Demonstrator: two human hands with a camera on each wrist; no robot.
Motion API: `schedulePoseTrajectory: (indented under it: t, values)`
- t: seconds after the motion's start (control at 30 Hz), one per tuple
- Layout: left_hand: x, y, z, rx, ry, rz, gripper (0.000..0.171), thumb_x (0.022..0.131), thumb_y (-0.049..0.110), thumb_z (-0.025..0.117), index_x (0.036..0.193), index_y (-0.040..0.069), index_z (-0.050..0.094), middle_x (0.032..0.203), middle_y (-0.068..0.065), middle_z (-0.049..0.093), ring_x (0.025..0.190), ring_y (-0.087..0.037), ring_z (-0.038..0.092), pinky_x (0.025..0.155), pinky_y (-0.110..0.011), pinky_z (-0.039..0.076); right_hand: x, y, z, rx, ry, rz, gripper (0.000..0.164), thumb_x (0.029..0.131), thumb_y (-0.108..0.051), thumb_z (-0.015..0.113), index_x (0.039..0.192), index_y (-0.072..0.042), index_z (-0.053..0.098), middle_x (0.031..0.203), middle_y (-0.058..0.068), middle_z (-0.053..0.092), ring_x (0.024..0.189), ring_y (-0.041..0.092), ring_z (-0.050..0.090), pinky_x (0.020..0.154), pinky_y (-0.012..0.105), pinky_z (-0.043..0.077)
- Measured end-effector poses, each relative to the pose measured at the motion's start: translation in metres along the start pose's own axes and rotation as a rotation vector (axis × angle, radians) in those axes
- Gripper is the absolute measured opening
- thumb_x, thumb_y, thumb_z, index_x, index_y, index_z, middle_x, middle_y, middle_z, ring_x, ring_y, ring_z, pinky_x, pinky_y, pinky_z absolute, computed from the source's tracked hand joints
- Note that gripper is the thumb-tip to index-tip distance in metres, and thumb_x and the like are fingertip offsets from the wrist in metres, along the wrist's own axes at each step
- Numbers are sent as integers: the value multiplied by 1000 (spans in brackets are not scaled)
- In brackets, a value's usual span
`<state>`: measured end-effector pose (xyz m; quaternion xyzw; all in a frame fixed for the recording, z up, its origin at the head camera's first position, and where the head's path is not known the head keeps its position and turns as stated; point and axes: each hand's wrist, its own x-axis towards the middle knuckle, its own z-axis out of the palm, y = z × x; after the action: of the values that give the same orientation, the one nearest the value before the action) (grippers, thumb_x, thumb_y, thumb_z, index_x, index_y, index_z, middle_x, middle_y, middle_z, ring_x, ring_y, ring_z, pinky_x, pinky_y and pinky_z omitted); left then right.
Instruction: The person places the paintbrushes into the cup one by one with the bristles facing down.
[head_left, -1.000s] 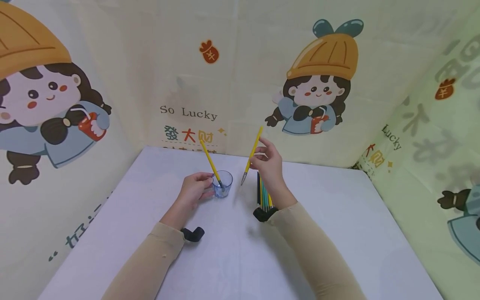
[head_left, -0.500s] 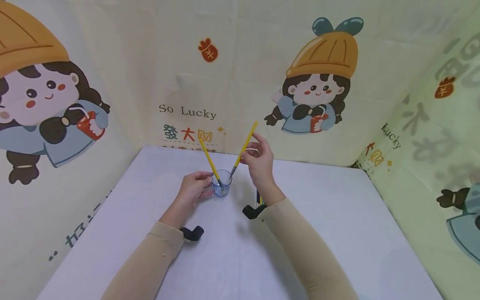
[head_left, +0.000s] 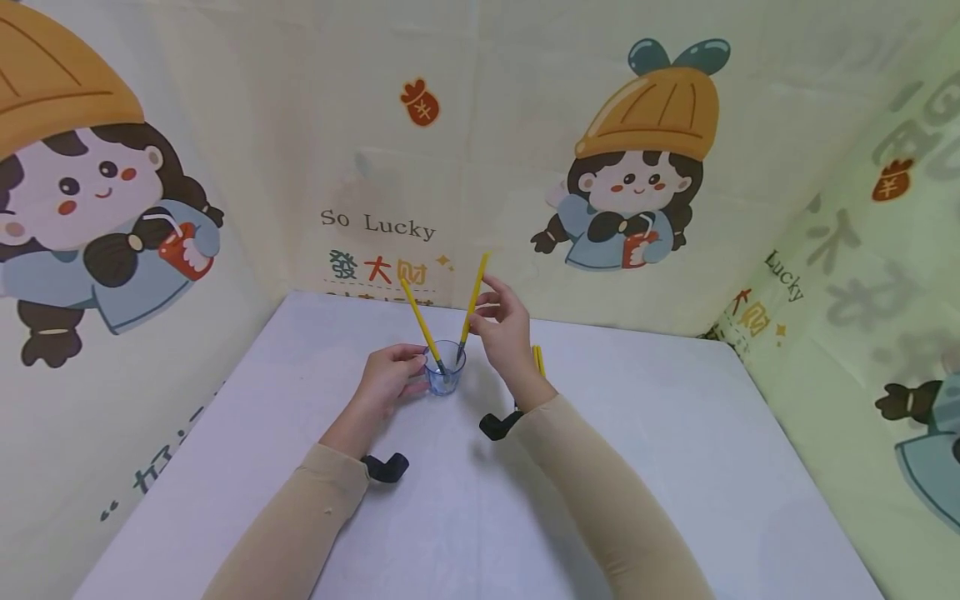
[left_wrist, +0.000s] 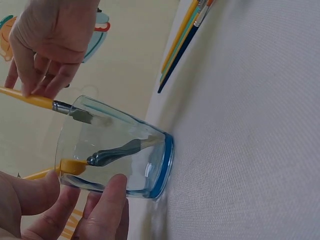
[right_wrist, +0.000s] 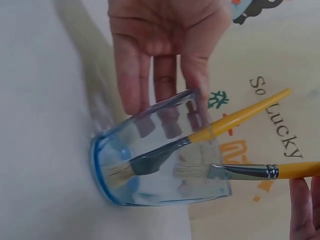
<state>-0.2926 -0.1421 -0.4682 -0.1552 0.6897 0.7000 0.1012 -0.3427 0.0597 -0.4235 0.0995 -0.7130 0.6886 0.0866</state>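
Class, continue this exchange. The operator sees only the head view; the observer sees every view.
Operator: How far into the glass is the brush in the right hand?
Observer: The right wrist view shows the held brush with its bristles inside the glass, well short of the base.
Operator: And the other brush?
Observer: In that same view, its pale bristles sit down near the base.
Operator: Past the right hand I see only yellow handles. Anything else there?
Observer: Yes, the left wrist view shows a dark blue brush among them.
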Motion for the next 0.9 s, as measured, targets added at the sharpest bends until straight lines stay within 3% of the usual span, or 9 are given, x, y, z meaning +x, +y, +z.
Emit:
schedulePoseTrajectory:
  t: [0.57,0.77,0.9]
  values:
    - [2,-1,1,-4,5,0,32,108,17,67,140,15,69,143,-13,60,131,-30,63,103,-42,64,-7,16,13,-156,-77,4,69,98,5,72,151,-36,59,122,6,65,109,25,68,90,30,68]
    - [2,-1,0,-7,7,7,32,108,17,67,139,14,70,142,-13,62,129,-30,64,102,-43,65,-12,17,14,-304,-155,-28,65,100,0,71,155,-33,56,133,3,70,125,25,69,111,43,61]
    - [2,-2,0,-12,4,16,32,107,16,67,139,13,70,141,-14,62,128,-29,64,101,-44,65,-15,17,13,-308,-184,-37,64,102,0,69,155,-32,55,141,0,70,133,23,67,119,47,55]
